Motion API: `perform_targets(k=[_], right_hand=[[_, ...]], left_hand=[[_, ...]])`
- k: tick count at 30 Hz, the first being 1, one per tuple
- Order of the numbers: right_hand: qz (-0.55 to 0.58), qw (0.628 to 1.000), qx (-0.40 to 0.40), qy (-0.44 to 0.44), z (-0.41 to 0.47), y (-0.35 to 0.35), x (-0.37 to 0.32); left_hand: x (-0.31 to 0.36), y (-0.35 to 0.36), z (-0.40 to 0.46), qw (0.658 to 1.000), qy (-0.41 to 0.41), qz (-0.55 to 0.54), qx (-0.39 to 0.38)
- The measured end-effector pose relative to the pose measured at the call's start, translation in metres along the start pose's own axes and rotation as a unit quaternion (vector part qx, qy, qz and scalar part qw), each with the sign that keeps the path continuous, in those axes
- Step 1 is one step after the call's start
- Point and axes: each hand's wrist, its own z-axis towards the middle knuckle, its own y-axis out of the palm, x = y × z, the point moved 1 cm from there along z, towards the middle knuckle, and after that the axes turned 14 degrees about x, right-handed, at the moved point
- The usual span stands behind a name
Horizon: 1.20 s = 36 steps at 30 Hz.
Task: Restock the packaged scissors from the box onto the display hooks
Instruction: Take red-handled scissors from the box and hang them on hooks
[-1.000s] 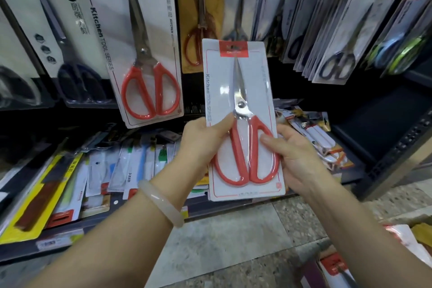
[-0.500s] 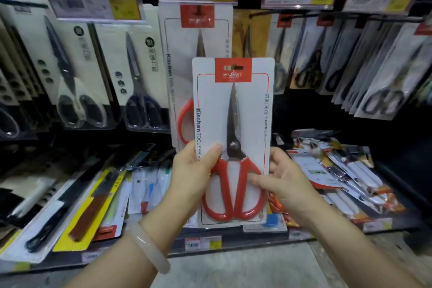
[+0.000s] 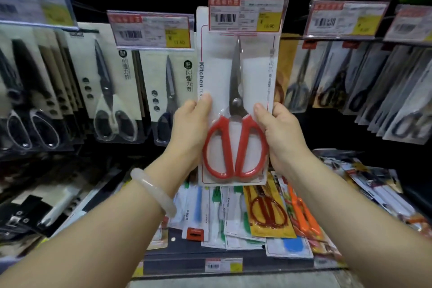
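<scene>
A white card pack of red-handled kitchen scissors [image 3: 236, 91] is held upright against the display wall. Its top edge sits behind a clear price tag holder [image 3: 247, 15] at the end of a hook. My left hand [image 3: 187, 126] grips the pack's left edge, thumb on the front. Gripping the right edge is my right hand [image 3: 280, 133], its thumb beside the red handles. Whether the pack's hole is on the hook is hidden by the tag. The box is out of view.
Other hooks carry packaged scissors: white-handled ones [image 3: 112, 100] and dark ones [image 3: 170, 100] to the left, several black-handled packs [image 3: 364, 91] to the right. Below, a shelf holds loose packs of kitchen tools [image 3: 268, 213] and knives [image 3: 46, 213].
Both hands raised the scissors pack up and toward the wall; its top now sits behind the price tag at the hook. My view tilted upward.
</scene>
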Motion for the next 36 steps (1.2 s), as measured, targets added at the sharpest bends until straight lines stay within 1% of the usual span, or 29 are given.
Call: perform_targets(k=[4, 8, 11, 13, 16, 19, 22, 24, 26, 28, 30, 31, 32, 33, 34, 36], right_hand=[[-0.011, 1.000, 0.009, 0.012, 0.000, -0.003, 0.007], [-0.020, 0.999, 0.025, 0.036, 0.001, -0.006, 0.018], [-0.040, 0.999, 0.023, 0.027, 0.007, -0.003, 0.020], [-0.067, 0.997, 0.022, 0.019, 0.011, -0.001, 0.019], [-0.119, 0.992, 0.029, 0.006, 0.019, 0.001, 0.020], [-0.141, 0.989, 0.038, -0.002, 0.027, 0.007, 0.021], [-0.168, 0.985, 0.043, -0.019, 0.036, 0.011, 0.025], [-0.218, 0.975, 0.047, -0.008, 0.042, 0.013, 0.031], [-0.265, 0.962, 0.058, 0.013, 0.046, 0.009, 0.038], [-0.327, 0.943, 0.058, 0.000, 0.044, -0.004, 0.044], [-0.397, 0.916, 0.039, -0.030, 0.035, -0.025, 0.052], [-0.429, 0.902, 0.021, -0.044, 0.028, -0.038, 0.059], [-0.466, 0.883, -0.002, -0.057, 0.019, -0.051, 0.066], [-0.509, 0.857, -0.030, -0.071, 0.010, -0.066, 0.075], [-0.551, 0.828, -0.062, -0.083, 0.001, -0.081, 0.084], [-0.610, 0.777, -0.128, -0.092, -0.013, -0.112, 0.096]], left_hand=[[-0.010, 0.005, 0.003, 1.000, 0.000, 0.006, 0.014], [-0.024, 0.005, 0.003, 1.000, -0.019, 0.019, 0.012], [-0.026, 0.008, 0.008, 0.999, -0.013, 0.030, 0.023], [-0.029, 0.008, 0.015, 0.998, -0.003, 0.059, 0.025], [-0.032, 0.008, 0.026, 0.991, 0.011, 0.130, 0.026], [-0.027, 0.013, 0.033, 0.981, 0.028, 0.188, 0.039], [-0.020, 0.021, 0.037, 0.975, 0.019, 0.215, 0.042], [-0.024, 0.022, 0.039, 0.975, 0.011, 0.220, 0.043], [-0.035, 0.021, 0.036, 0.973, -0.011, 0.223, 0.062], [-0.050, 0.015, 0.023, 0.961, -0.025, 0.253, 0.106], [-0.067, 0.008, -0.002, 0.948, 0.003, 0.295, 0.122], [-0.075, 0.005, -0.019, 0.942, 0.020, 0.318, 0.107], [-0.086, 0.004, -0.037, 0.934, 0.035, 0.349, 0.073], [-0.097, 0.005, -0.055, 0.917, 0.044, 0.396, 0.013], [-0.107, 0.008, -0.072, 0.887, 0.047, 0.455, -0.064], [-0.124, 0.023, -0.099, 0.808, 0.055, 0.549, -0.207]])
